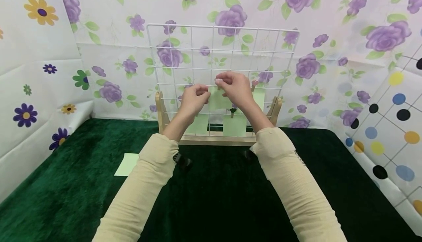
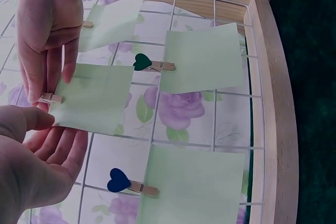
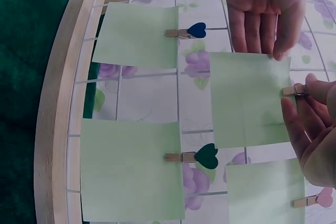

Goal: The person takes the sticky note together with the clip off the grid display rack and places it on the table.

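A pale green paper square (image 3: 249,98) stands against the white wire grid (image 1: 224,49). My left hand (image 1: 193,101) pinches its upper left corner between thumb and fingers. At the top edge of that paper, my right hand (image 1: 234,88) pinches a small wooden clothespin (image 3: 292,91), whose heart looks white in the head view. The pin's tip overlaps the paper. Below hang two more green squares, one under a blue heart clothespin (image 2: 131,184), the other under a green heart clothespin (image 2: 152,65). On the right, another square hangs from a pink heart clothespin (image 3: 310,201).
The grid stands in a wooden base (image 1: 214,139) on a dark green cloth (image 1: 211,198). A loose pale green sheet (image 1: 126,165) lies on the cloth, left of the left forearm. Behind the grid hangs a floral sheet (image 1: 108,55); a dotted one (image 1: 389,125) is at the right.
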`<state>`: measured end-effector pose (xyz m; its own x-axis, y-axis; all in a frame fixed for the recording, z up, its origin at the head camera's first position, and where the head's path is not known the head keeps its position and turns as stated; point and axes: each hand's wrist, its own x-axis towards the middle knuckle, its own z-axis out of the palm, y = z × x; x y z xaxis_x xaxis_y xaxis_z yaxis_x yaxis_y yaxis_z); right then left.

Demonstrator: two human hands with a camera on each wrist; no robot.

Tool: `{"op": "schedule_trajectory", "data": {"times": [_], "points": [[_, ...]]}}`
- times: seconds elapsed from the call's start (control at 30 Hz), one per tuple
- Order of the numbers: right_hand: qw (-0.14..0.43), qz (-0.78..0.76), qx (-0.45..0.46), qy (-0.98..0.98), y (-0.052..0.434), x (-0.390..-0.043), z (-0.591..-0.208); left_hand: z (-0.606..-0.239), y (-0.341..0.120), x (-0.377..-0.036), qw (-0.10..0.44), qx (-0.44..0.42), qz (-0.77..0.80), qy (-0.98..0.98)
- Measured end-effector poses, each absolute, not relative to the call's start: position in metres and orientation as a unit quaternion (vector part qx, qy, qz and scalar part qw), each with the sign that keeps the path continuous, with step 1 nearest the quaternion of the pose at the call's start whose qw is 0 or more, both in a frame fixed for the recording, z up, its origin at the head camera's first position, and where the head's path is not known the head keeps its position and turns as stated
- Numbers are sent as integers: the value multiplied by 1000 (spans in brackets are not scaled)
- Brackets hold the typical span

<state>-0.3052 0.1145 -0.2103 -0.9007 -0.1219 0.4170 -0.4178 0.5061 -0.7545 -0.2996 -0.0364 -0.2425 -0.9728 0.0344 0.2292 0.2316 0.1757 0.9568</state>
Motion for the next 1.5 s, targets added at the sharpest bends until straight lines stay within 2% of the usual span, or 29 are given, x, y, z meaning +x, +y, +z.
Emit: {"op": "schedule_trajectory", "data": {"times": [0.77,1.07,1.3,1.5], "points": [[242,415,153,-864,105,-312,-214,-252,-35,-306,127,-78,-639,-755],[296,375,161,-864,103,-310,-219,-252,-34,-305,131,-74,-625,-766],[369,312,183,-856,101,-311,-223,-252,-32,-306,138,-85,-609,-777],[403,338,197,-827,99,-312,-227,-252,-33,-306,148,-91,-589,-789]]}}
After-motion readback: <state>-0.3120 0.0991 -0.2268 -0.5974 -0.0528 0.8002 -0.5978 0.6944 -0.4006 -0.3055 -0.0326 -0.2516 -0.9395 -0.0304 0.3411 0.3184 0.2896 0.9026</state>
